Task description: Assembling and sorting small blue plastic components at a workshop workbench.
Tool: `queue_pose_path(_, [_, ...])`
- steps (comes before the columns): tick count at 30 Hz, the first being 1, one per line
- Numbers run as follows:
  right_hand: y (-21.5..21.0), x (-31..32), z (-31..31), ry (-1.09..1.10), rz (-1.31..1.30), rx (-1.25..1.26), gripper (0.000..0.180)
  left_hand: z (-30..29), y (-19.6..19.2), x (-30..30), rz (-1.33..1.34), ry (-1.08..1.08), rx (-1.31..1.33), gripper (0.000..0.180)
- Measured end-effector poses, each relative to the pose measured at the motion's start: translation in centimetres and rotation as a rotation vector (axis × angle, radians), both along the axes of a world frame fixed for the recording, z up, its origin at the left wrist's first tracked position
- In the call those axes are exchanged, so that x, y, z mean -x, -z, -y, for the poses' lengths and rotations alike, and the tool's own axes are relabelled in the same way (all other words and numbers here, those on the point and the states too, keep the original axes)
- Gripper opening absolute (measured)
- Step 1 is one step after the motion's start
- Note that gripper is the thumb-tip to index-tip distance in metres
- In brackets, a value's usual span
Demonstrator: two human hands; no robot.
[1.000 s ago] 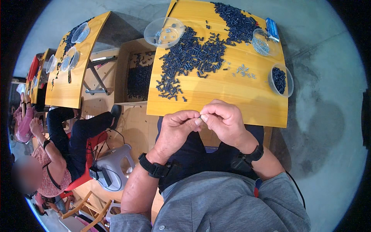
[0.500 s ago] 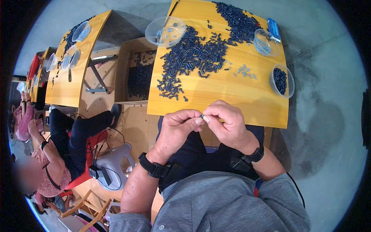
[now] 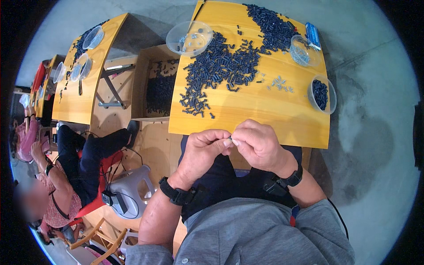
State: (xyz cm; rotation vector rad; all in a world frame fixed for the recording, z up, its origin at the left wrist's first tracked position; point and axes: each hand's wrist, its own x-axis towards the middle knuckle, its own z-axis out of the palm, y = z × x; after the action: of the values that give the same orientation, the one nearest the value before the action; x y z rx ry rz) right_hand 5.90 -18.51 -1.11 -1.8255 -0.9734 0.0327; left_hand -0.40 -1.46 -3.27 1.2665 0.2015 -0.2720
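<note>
Just off the table's near edge, my left hand [image 3: 204, 150] and my right hand [image 3: 258, 142] meet fingertip to fingertip. Both are closed in a pinch around a small dark piece [image 3: 230, 138], mostly hidden by the thumbs and fingers. Beyond them, a heap of short black tube-like pieces [image 3: 221, 62] spreads over the yellow wooden table [image 3: 247, 110]. Right of that heap lies a small scatter of silvery metal parts [image 3: 280, 84]. A clear round tub [image 3: 332, 95] at the table's right edge holds more black pieces.
A clear tub [image 3: 190, 37] with a few small parts stands at the back left; another tub [image 3: 304, 51] holds silvery parts beside a blue box [image 3: 313, 36]. Left are an open carton [image 3: 140, 84] of black pieces, a grey stool [image 3: 130, 194] and a seated person [image 3: 59, 194].
Both hands have shifted slightly toward me, still joined at the fingertips. The small dark piece shows less between them now.
</note>
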Motion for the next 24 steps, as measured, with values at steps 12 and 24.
queue_pose_path(12, [0.6,-2.6,0.9,-0.055,-0.336,0.121,0.006,0.2,-0.3,0.1,-0.055,0.005,0.039,0.008])
queue_pose_path(24, [8.2,-9.3,0.4,0.284,0.027,0.327,0.018,0.5,0.3,0.1,-0.063,-0.053,0.044,0.008])
